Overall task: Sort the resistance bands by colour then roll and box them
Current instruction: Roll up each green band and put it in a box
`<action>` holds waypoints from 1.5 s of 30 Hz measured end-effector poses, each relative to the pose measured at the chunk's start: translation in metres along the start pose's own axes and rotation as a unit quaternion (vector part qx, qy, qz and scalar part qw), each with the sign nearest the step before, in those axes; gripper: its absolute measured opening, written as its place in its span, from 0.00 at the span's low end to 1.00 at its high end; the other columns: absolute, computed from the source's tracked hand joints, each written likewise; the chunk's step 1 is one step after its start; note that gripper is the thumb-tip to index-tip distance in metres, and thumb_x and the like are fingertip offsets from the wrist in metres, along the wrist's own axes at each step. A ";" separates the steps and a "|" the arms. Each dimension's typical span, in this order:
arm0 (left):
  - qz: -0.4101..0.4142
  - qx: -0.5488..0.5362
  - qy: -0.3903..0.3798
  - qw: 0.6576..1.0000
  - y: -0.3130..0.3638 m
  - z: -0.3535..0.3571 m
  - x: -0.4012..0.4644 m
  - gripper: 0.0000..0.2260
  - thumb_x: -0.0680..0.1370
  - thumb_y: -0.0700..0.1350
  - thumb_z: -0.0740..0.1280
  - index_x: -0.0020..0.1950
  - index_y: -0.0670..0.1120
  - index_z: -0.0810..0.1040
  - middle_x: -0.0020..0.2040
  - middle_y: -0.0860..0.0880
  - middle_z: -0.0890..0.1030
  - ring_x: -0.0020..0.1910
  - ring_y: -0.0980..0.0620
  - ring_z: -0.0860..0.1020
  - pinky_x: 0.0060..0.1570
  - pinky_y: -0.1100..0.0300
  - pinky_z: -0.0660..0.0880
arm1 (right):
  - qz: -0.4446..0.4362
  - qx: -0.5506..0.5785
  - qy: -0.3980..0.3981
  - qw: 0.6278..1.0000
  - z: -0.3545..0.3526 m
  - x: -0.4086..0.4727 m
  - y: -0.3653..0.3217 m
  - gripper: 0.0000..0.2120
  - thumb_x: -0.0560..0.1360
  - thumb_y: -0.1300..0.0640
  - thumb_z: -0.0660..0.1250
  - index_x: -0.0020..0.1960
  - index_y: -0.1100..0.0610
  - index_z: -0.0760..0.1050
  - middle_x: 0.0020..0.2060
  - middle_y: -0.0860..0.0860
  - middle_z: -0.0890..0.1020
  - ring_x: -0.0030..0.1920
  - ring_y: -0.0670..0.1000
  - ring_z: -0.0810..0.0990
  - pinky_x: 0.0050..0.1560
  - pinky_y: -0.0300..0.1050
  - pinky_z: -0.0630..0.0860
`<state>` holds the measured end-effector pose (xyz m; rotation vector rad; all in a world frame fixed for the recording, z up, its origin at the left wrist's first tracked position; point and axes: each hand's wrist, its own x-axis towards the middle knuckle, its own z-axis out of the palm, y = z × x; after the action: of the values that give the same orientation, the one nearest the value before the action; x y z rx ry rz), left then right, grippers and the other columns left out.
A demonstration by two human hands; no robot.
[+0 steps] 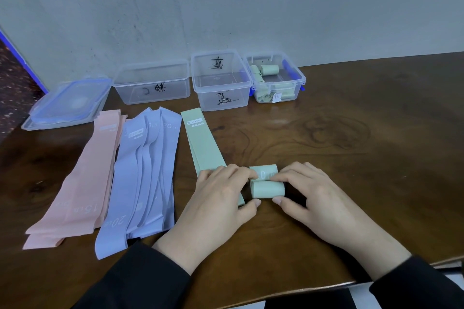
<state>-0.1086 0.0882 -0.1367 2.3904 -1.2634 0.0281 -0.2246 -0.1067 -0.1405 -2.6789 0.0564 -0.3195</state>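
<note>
Both hands are working a green resistance band [266,182] at about 6 o'clock on the wooden table [351,138]; the left hand [221,198] is pinching its left end between fingers and thumb, and the right hand [316,198] is pinching its right end the same way; the band is sitting as two coils, one just behind the other.

The likeliest trouble is the roll springing open; the rubbery strip is pushing back, and if either pinch is easing off during the lift towards the green-filled box [276,80] at 1 o'clock, the coil is probably loosening; a slack roll may also be crowding the rolls already lying inside.

The left hand is also lying over the near end of the flat green band [204,145] at 11 o'clock, so dragging it askew is possible.

Whether the two coils are one band or two is hard to tell; the fingers are covering the ends; the handwriting on the two unfilled boxes [221,83] is unreadable; how many bands are lying in the purple stack [145,170] and the pink stack [82,183] is unclear.
</note>
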 end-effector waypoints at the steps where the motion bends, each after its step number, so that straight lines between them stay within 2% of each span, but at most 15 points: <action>1: 0.002 0.002 -0.001 1.000 0.000 0.000 0.000 0.17 0.79 0.59 0.65 0.67 0.59 0.71 0.62 0.62 0.73 0.61 0.60 0.70 0.65 0.64 0.57 | -0.002 -0.001 -0.001 1.000 0.001 0.000 0.000 0.19 0.78 0.39 0.62 0.65 0.45 0.77 0.57 0.34 0.74 0.57 0.43 0.74 0.60 0.46 0.74; 3: 0.005 0.002 -0.002 1.000 0.000 -0.001 0.000 0.16 0.80 0.59 0.64 0.67 0.58 0.72 0.62 0.61 0.73 0.62 0.60 0.69 0.65 0.65 0.56 | -0.007 0.000 0.002 1.000 0.001 0.000 0.001 0.21 0.78 0.38 0.61 0.65 0.45 0.77 0.57 0.34 0.74 0.57 0.44 0.74 0.59 0.46 0.74; 7: 0.003 -0.002 -0.005 1.000 0.000 -0.001 -0.001 0.16 0.80 0.59 0.63 0.67 0.58 0.72 0.62 0.62 0.73 0.62 0.61 0.68 0.65 0.66 0.55 | -0.005 0.008 0.002 1.000 -0.001 0.001 0.001 0.19 0.75 0.39 0.66 0.63 0.43 0.76 0.57 0.35 0.74 0.57 0.41 0.73 0.60 0.46 0.75; 13: 0.003 -0.014 -0.002 1.000 0.000 -0.001 0.000 0.15 0.79 0.59 0.65 0.65 0.59 0.73 0.60 0.63 0.73 0.60 0.61 0.69 0.65 0.65 0.57 | -0.016 0.009 0.010 1.000 0.000 0.000 0.001 0.20 0.78 0.36 0.60 0.63 0.44 0.78 0.56 0.35 0.74 0.57 0.45 0.75 0.58 0.47 0.75; 18: 0.008 -0.016 0.005 1.000 0.000 -0.001 0.000 0.13 0.80 0.59 0.63 0.64 0.59 0.74 0.59 0.63 0.73 0.59 0.60 0.70 0.66 0.62 0.60 | -0.011 0.028 0.023 0.999 0.000 0.000 0.003 0.15 0.78 0.40 0.64 0.62 0.44 0.78 0.55 0.35 0.74 0.57 0.45 0.75 0.56 0.44 0.76; 23: 0.015 0.006 0.019 1.000 0.001 0.001 0.000 0.15 0.80 0.60 0.61 0.64 0.58 0.74 0.58 0.61 0.74 0.58 0.60 0.71 0.65 0.61 0.62 | -0.012 0.027 0.033 0.999 0.000 0.001 0.003 0.17 0.78 0.39 0.63 0.62 0.44 0.80 0.54 0.36 0.75 0.56 0.43 0.75 0.54 0.44 0.77; 26: 0.016 0.012 0.018 1.000 0.001 0.001 0.000 0.16 0.80 0.60 0.61 0.66 0.59 0.73 0.59 0.61 0.73 0.59 0.59 0.71 0.64 0.62 0.61 | -0.019 0.027 0.027 0.999 -0.002 0.003 0.004 0.17 0.78 0.39 0.62 0.62 0.44 0.80 0.52 0.35 0.74 0.56 0.43 0.74 0.52 0.43 0.77; 32: 0.007 0.022 0.034 0.999 0.003 -0.001 0.002 0.13 0.81 0.59 0.62 0.63 0.58 0.77 0.56 0.60 0.74 0.56 0.59 0.71 0.63 0.60 0.63 | -0.055 0.009 -0.006 0.998 -0.011 0.021 0.004 0.12 0.77 0.43 0.65 0.59 0.43 0.77 0.48 0.35 0.71 0.52 0.44 0.72 0.50 0.42 0.75; 36: -0.008 0.025 0.042 0.999 0.006 0.000 0.005 0.13 0.81 0.58 0.61 0.63 0.57 0.78 0.56 0.59 0.75 0.56 0.58 0.72 0.64 0.56 0.67 | -0.077 0.025 -0.025 0.996 -0.012 0.032 0.008 0.06 0.77 0.47 0.67 0.54 0.41 0.78 0.50 0.36 0.72 0.55 0.44 0.72 0.53 0.42 0.74; 39: -0.011 0.022 0.052 0.998 0.009 0.000 0.008 0.12 0.81 0.56 0.62 0.63 0.56 0.77 0.57 0.59 0.74 0.57 0.58 0.72 0.62 0.57 0.68 | -0.069 0.037 -0.037 0.996 -0.016 0.042 0.011 0.06 0.77 0.45 0.67 0.52 0.39 0.80 0.49 0.36 0.73 0.55 0.46 0.72 0.54 0.43 0.73; 42: -0.004 0.020 0.071 0.997 0.011 0.000 0.013 0.08 0.81 0.52 0.64 0.59 0.56 0.78 0.55 0.58 0.75 0.55 0.57 0.73 0.59 0.57 0.70 | -0.060 0.070 -0.033 0.995 -0.014 0.046 0.015 0.06 0.77 0.44 0.67 0.51 0.40 0.81 0.47 0.39 0.75 0.53 0.46 0.74 0.54 0.46 0.74; 45: -0.013 0.023 0.079 0.997 0.011 0.002 0.014 0.08 0.81 0.53 0.64 0.58 0.56 0.80 0.53 0.58 0.75 0.54 0.57 0.73 0.58 0.56 0.71 | -0.043 0.124 -0.019 0.991 -0.005 0.043 0.019 0.04 0.79 0.49 0.68 0.52 0.41 0.80 0.50 0.39 0.78 0.55 0.47 0.76 0.56 0.46 0.75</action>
<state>-0.1091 0.0709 -0.1318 2.3912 -1.1693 0.2350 -0.1833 -0.1298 -0.1351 -2.4438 -0.1032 -0.2809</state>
